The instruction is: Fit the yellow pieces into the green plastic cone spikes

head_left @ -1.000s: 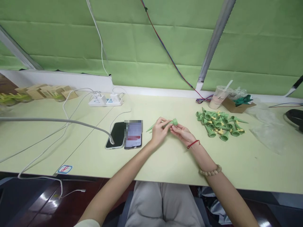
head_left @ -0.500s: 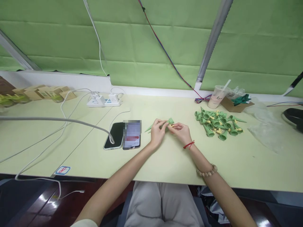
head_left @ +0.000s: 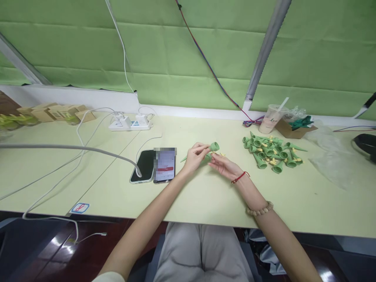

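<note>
My left hand (head_left: pixel 194 157) is closed round a green cone-shaped piece (head_left: pixel 214 146). Its wide open end points up to the right past my fingers, and a thin green tip shows on the hand's left side. Another bit of green shows under the fingers; whether it belongs to the same cone, I cannot tell. Close beside it, my right hand (head_left: pixel 226 167) has its thumb and fingers pinched on a small yellow piece (head_left: pixel 222 154), which partly sticks out above them. To the right lies a pile of similar green cones (head_left: pixel 261 159) with small yellow pieces among them.
Two phones, one dark (head_left: pixel 144 166) and one lit (head_left: pixel 164 168), lie left of my hands. A power strip (head_left: pixel 132 124) with white cables stands behind. At the back right are a drink cup (head_left: pixel 268 120), a cardboard box (head_left: pixel 289 131) and a clear plastic bag (head_left: pixel 331 168).
The cone's wide end has turned upward and shows more above my left fingers. My right hand has shifted slightly right and down, and the yellow piece now shows above its fingers.
</note>
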Demonstrator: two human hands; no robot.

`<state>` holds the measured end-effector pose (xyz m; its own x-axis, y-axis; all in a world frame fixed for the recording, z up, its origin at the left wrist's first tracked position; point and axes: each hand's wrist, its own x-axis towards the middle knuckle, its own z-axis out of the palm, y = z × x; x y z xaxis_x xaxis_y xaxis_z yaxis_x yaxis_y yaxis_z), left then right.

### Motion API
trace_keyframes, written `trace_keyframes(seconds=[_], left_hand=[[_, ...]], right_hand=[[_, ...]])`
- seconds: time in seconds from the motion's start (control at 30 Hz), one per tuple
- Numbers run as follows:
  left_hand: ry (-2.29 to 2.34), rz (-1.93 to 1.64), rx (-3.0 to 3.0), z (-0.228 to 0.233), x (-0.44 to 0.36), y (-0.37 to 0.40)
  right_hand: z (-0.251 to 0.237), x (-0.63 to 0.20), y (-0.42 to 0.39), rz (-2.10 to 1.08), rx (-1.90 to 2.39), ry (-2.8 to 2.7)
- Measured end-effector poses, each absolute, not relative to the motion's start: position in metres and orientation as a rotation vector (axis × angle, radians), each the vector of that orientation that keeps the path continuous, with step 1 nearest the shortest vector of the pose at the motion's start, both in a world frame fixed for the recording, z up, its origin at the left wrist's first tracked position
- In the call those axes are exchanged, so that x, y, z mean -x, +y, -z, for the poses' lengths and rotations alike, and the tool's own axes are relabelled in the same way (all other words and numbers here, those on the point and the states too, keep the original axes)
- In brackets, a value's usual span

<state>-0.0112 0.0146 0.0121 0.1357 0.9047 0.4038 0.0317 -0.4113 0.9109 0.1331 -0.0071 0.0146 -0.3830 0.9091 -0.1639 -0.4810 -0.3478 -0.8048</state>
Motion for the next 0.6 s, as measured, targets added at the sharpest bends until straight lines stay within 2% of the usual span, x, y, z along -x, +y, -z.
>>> trace_keyframes(seconds=[0.2, 0.27, 0.47, 0.6], left_hand=[[1.123, -1.435, -1.66, -0.007, 0.002, 0.011], [1.13, -1.454, -1.618, -0.005, 0.0, 0.011], [1.051, -1.443, -1.444, -0.009, 0.002, 0.013], [0.879, -1.344, -1.394, -0.014, 0.006, 0.015]], right_hand=[[0.0, -0.127, 0.0, -1.153, 1.114, -1.065], [-0.002, -0.126, -0.001, -1.205, 1.122, -1.065], [-0.015, -0.13, -0.006, -1.757, 0.949, -0.919], [-0.018, -0.132, -0.007, -1.781, 0.909, -0.91]])
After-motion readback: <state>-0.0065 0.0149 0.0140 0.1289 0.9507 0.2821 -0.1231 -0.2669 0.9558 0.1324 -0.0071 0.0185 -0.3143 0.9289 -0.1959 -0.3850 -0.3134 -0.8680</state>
